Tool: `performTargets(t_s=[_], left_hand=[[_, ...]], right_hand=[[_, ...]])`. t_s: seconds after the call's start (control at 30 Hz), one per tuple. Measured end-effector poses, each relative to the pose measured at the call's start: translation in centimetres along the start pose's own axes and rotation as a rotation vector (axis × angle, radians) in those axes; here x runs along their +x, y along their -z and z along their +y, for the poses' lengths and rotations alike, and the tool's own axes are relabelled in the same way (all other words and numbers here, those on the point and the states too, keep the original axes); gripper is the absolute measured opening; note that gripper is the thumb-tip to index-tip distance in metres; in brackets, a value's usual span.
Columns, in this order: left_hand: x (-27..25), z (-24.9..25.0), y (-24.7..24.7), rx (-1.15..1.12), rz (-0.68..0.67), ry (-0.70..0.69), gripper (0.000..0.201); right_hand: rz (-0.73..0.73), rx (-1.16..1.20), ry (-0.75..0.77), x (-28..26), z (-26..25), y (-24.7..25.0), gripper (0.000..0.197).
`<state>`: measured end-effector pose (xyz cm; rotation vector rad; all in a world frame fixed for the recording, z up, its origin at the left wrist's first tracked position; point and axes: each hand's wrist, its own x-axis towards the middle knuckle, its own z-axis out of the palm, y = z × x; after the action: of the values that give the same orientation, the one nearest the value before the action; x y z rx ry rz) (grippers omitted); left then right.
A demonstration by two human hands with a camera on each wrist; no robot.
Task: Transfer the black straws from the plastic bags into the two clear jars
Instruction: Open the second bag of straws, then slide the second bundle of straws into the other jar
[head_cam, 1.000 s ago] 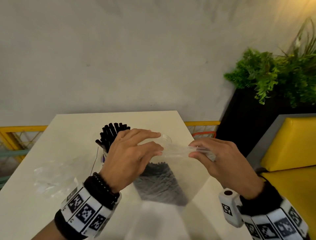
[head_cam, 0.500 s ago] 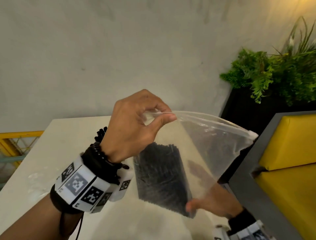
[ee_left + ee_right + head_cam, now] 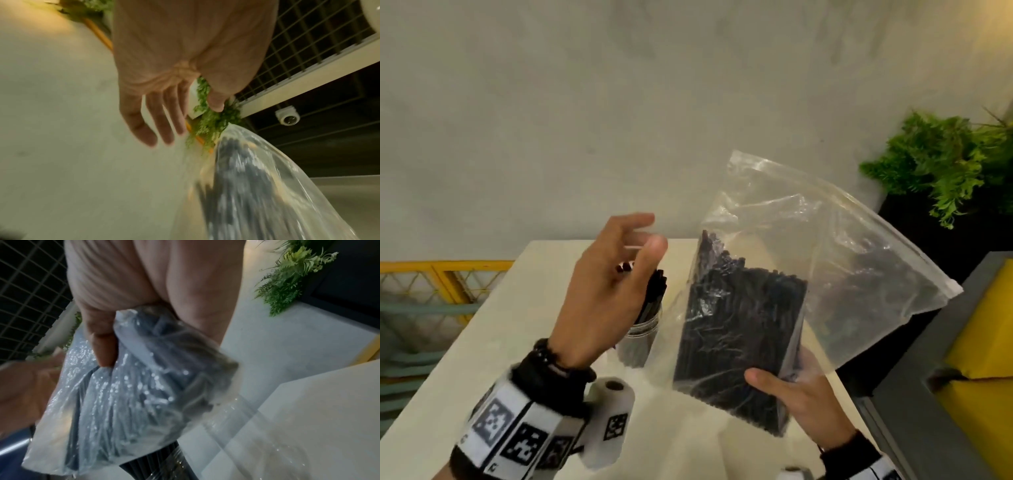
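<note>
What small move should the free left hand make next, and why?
Probably reach into the clear plastic bag and grasp some black straws. The left hand is open and empty, the right hand grips the bag's bottom, and its mouth gapes upward.

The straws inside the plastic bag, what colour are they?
Black. The head view shows the straws best, through the clear bag.

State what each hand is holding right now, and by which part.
The right hand grips the plastic bag of black straws by its bottom end, around the bundle. The left hand is open, holding nothing.
</note>
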<state>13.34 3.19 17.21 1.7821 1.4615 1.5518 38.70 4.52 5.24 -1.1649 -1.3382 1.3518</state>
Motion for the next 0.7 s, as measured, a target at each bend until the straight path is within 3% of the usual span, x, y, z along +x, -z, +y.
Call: performTargets(t_s=[0.1, 0.17, 0.27, 0.33, 0.43, 0.5, 0.63, 0.7], left_hand=[[-2.8, -2.9, -2.5, -0.058, -0.203, 0.118, 0.024], [-4.0, -3.7, -4.6, -0.142, -0.149, 0.191, 0.006], [-5.2, -3.9, -6.8, -0.246, -0.007, 0.24, 0.005], [-5.7, -4.1, -7.6, -0.224, 0.004, 0.186, 0.009], [-6.1, -5.3, -7.2, -0.095, -0.015, 0.087, 0.014], [-6.4, -6.0, -6.4, -0.084, -0.093, 0.053, 0.013], [-7.3, -6.6, -4.6, -0.119, -0.417, 0.096, 0.014], [-6.8, -7.0, -2.9, -0.242, -0.535, 0.191, 0.025]], right_hand=[[-0.021, 0.097, 0.034, 0.7, -0.4, -0.5, 0.103], [-0.117, 0.2, -0.016, 0.9, -0.2, -1.7, 0.113], [-0.242, 0.32, -0.063, 0.9, 0.8, -4.0, 0.115], [-0.197, 0.33, -0.023, 0.7, 0.7, -5.2, 0.103], [-0.115, 0.369, 0.062, 0.4, 0.0, -5.4, 0.06], [-0.076, 0.463, 0.055, 0.5, -0.1, -4.8, 0.052], [-0.065, 0.487, 0.041, 0.4, 0.1, -3.8, 0.09], [-0.085, 0.424, 0.066, -0.1, -0.2, -3.4, 0.09]])
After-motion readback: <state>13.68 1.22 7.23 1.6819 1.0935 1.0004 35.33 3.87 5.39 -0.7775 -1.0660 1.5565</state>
